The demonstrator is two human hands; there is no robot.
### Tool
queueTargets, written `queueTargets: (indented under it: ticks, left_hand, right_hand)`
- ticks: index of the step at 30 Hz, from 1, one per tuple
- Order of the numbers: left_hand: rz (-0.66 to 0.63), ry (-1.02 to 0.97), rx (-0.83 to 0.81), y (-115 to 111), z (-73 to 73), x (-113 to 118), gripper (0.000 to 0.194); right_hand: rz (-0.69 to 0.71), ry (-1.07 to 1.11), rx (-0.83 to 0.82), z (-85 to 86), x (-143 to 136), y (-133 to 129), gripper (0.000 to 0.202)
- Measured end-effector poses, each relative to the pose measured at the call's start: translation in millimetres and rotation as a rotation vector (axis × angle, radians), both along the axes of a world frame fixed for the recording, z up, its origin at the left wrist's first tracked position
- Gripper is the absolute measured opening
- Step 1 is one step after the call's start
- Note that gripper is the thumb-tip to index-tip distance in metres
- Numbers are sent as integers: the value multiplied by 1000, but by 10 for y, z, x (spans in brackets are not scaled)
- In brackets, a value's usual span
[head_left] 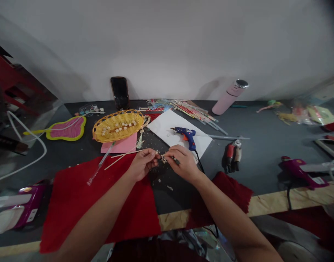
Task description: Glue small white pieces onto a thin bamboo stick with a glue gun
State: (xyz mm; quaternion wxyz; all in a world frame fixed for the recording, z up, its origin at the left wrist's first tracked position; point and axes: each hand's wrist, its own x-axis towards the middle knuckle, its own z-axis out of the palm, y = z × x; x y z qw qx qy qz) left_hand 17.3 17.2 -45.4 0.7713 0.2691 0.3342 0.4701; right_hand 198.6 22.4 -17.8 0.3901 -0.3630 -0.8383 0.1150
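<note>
Between my two hands is a small cluster of pale, bead-like pieces [163, 159], too small to make out exactly. My left hand [142, 164] pinches its left side with thumb and fingertips. From the right, my right hand [183, 163] pinches the same cluster, its fingers bent over it. Thin pale sticks [120, 157] lie just left of my left hand. Beyond my right hand, a blue glue gun [186, 134] rests on a white sheet [162, 125]. A yellow woven basket [97, 131] holding several small whitish pieces stands behind my left hand.
Red cloth [101, 207] covers the table's front left. Red-handled pliers [232, 157] lie at right, near a glue stick [229, 137]. Further back are a pink bottle [225, 100], a phone [120, 92] and bundled sticks [194, 111]. Purple devices [306, 173] sit at both sides.
</note>
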Motion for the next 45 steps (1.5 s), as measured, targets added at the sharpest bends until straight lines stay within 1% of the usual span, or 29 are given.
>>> queueTargets:
  ticks: [4,7,10,16,19,22,26,32,39,45]
  left_hand:
    - [-26,19,24,-2,-28,19,18]
    - [-40,50,37,-4,-50,23,20]
    - [-44,60,33,-13,-42,28,21]
    - [-59,77,19,-20,-15,33,22]
    - [-62,84,25,-18,-21,31,22]
    - [-64,86,34,-16,-19,25,21]
    - [-82,79,30,-17,-11,14,22]
    - [-106,92,20,-20,-20,5,23]
    - [-137,121,18,-18,5,-3,24]
    - [-156,137,30,-17,13,-19,25]
  right_hand:
    - [7,9,67,-79,-57,-29,6]
    - [-7,-32,67,-148,-55,-17,7]
    - [-15,-66,62,-178,-49,1,8]
    - [-19,-74,52,-188,-65,6,8]
    - [-11,-65,9,-189,-60,1,8]
    - [0,-2,-44,-182,-40,3,9]
    - [44,95,-54,-156,-28,15,14]
    - [130,152,-109,-156,-53,22,16]
    - [157,169,-111,-204,-48,27,14]
    - [184,166,-92,-210,-46,29,14]
